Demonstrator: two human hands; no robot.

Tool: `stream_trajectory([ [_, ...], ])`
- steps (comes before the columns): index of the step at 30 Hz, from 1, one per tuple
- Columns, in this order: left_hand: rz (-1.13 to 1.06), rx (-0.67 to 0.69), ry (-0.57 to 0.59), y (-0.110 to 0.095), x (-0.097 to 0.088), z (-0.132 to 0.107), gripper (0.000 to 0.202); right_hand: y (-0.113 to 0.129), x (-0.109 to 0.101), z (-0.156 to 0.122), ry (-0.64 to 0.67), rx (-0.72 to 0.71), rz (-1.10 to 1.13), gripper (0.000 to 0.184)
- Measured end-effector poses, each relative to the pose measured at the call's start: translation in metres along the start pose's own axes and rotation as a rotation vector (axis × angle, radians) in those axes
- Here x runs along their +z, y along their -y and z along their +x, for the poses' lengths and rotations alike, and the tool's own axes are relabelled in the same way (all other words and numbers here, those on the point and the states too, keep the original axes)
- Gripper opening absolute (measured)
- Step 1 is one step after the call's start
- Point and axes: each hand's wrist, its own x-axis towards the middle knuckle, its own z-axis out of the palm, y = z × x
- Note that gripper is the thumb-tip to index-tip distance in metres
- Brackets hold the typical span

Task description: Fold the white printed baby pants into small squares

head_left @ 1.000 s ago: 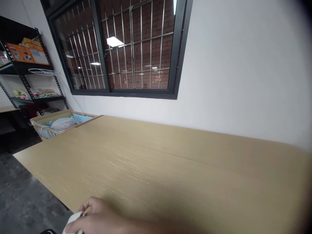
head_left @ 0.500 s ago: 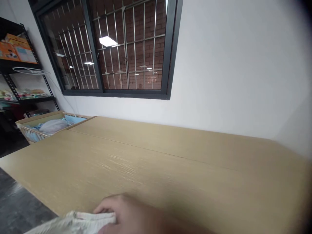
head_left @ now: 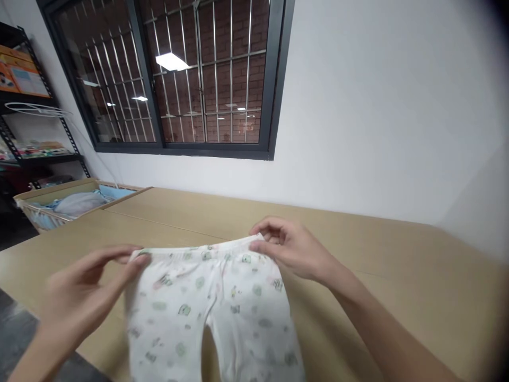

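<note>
A pair of small white pants (head_left: 214,297) with a green and pink print hangs spread out in front of me, waistband at the top. My left hand (head_left: 85,284) pinches the left end of the waistband between thumb and fingers. At the right end, my right hand (head_left: 290,246) grips the waistband the same way. The two legs run down past the bottom edge of the view, so their hems are hidden. Behind and beneath the pants lies the wooden table (head_left: 369,297).
A crib-like wooden box (head_left: 24,204) with blue and white cloth stands off the table's far left end. Black shelving (head_left: 43,159) with boxes rises behind it. A barred window (head_left: 274,79) and a white wall border the table's back.
The cloth at the bottom edge has risen and is now spread out as pants between both hands. My left hand has come into view; my right has moved up and rightward.
</note>
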Motion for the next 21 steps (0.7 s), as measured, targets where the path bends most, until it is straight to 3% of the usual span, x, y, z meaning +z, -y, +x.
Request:
stream_trajectory([
  [3,-0.143,0.01,0.204,0.0,0.056,0.021,0.045,-0.049,-0.002,0.02,0.009,0.023,-0.077,0.024],
  [7,-0.088,0.09,0.496,0.036,0.131,0.031,0.043,-0.127,0.015,0.041,-0.018,0.12,-0.204,0.026],
  [12,0.023,0.15,0.655,0.073,0.21,0.028,0.032,-0.2,0.04,0.066,-0.009,0.128,-0.394,0.022],
  [16,0.147,0.187,0.701,0.083,0.254,0.027,0.026,-0.235,0.05,0.085,-0.013,0.116,-0.503,0.025],
  [21,0.269,0.189,0.696,0.09,0.288,0.031,0.024,-0.26,0.058,0.099,-0.028,0.103,-0.66,0.024],
])
